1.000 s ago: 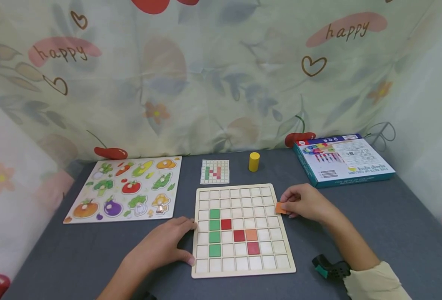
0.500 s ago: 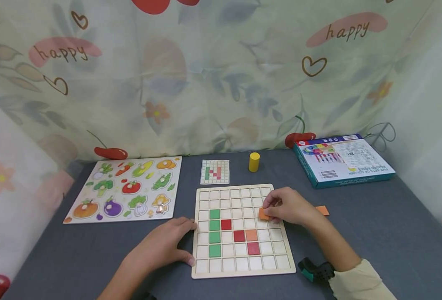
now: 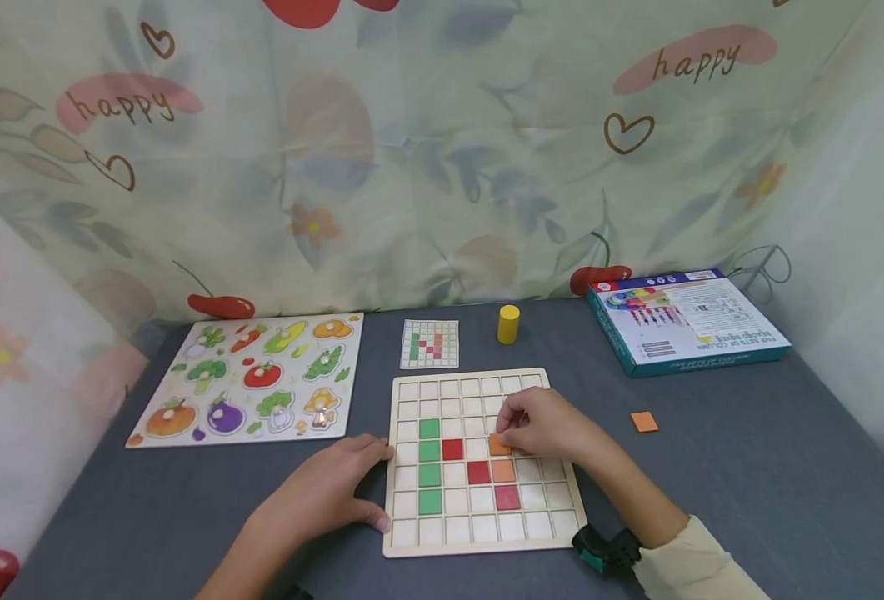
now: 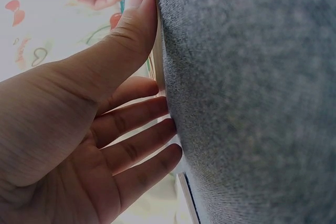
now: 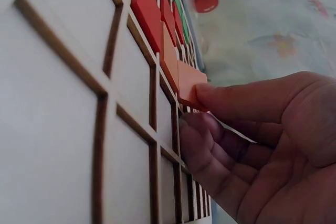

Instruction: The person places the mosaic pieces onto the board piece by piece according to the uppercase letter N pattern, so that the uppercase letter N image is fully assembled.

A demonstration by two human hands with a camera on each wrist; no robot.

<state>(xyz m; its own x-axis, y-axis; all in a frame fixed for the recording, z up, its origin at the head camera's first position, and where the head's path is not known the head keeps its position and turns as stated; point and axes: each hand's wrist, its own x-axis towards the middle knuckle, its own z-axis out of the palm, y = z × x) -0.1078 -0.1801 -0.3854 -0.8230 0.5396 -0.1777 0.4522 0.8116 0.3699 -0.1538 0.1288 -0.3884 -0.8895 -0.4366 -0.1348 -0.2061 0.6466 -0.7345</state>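
In the head view a wooden grid board [image 3: 421, 528] holds a column of green tiles [image 3: 430, 474], three red tiles [image 3: 478, 472] on a diagonal and an orange tile [image 3: 502, 471]. My right hand [image 3: 546, 423] pinches another orange tile [image 3: 498, 444] over the cell just behind the placed orange one. The right wrist view shows this tile [image 5: 190, 81] tilted between thumb and fingers, close at the grid. My left hand [image 3: 329, 483] rests at the board's left edge, thumb and fingers spread and touching its side; in the left wrist view its fingers [image 4: 134, 150] are nearly straight.
A loose orange tile [image 3: 644, 422] lies right of the board. Behind the board are a pattern card [image 3: 430, 343] and a yellow cylinder [image 3: 508, 324]. A vegetable puzzle board [image 3: 247, 400] lies at the left, a teal-sided box [image 3: 689, 321] at the back right.
My right hand has carried the orange tile left from the board's right edge to a cell behind the placed orange tile, uncovering the loose tile. My left hand has stayed put.
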